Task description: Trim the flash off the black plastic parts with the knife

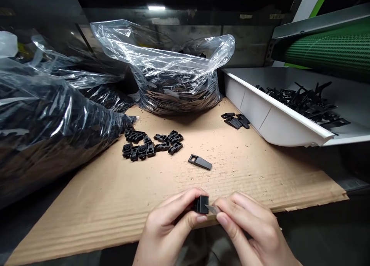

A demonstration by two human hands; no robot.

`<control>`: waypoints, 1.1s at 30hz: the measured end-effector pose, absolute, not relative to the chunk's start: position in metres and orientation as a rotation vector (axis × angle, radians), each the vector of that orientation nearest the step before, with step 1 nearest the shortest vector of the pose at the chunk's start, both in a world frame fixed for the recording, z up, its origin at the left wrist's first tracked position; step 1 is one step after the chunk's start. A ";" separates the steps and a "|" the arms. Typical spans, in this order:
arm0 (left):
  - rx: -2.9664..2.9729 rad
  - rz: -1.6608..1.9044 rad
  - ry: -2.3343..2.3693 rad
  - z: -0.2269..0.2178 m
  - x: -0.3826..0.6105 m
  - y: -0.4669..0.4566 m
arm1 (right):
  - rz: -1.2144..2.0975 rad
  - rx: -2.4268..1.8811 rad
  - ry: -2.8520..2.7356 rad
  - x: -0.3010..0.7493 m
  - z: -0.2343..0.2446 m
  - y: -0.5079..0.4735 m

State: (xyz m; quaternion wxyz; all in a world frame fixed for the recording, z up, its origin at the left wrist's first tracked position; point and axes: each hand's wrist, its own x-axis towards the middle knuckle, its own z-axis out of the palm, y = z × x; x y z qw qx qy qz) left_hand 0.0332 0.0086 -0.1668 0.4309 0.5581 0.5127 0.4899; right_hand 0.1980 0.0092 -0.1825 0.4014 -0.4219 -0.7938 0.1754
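Observation:
Near the front edge of the cardboard sheet (115, 208), my left hand (173, 219) pinches a small black plastic part (202, 204) between thumb and fingers. My right hand (248, 223) grips a thin metal blade (212, 209), its pointed tip at the face of that part. Most of the blade is hidden by the fingers. Just beyond both hands, a single flat black tapered piece (200, 162) with a square hole lies on the cardboard. Farther left is a cluster of small black plastic parts (141, 150).
Behind stands an open clear bag (179, 85) full of black parts. Another large filled bag (52, 123) leans in from the left. At right, a white tray (277, 108) holds black pieces (312, 102) below a green conveyor belt (329, 46). Several tapered pieces (235, 120) lie beside the tray.

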 end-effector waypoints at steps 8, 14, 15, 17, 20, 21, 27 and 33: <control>1.443 1.223 1.260 -0.169 0.032 0.006 | 0.598 -1.153 -1.792 0.207 -0.177 0.007; 1.553 1.193 1.188 -0.173 0.025 0.006 | 0.714 -1.131 -1.902 0.192 -0.170 0.011; 1.559 1.199 1.184 -0.173 0.025 0.006 | 0.716 -1.132 -1.910 0.191 -0.170 0.012; 1.568 1.201 1.182 -0.173 0.025 0.006 | 0.725 -1.124 -1.921 0.190 -0.171 0.013; 1.579 1.204 1.178 -0.173 0.026 0.005 | 0.742 -1.099 -1.917 0.191 -0.173 0.012; 1.582 1.203 1.179 -0.173 0.026 0.005 | 0.748 -1.093 -1.915 0.191 -0.173 0.012; 1.597 1.206 1.161 -0.171 0.027 0.007 | 0.771 -1.104 -1.950 0.192 -0.172 0.015; 1.415 1.255 1.315 -0.174 0.033 0.005 | 0.918 -0.990 -2.058 0.193 -0.171 0.005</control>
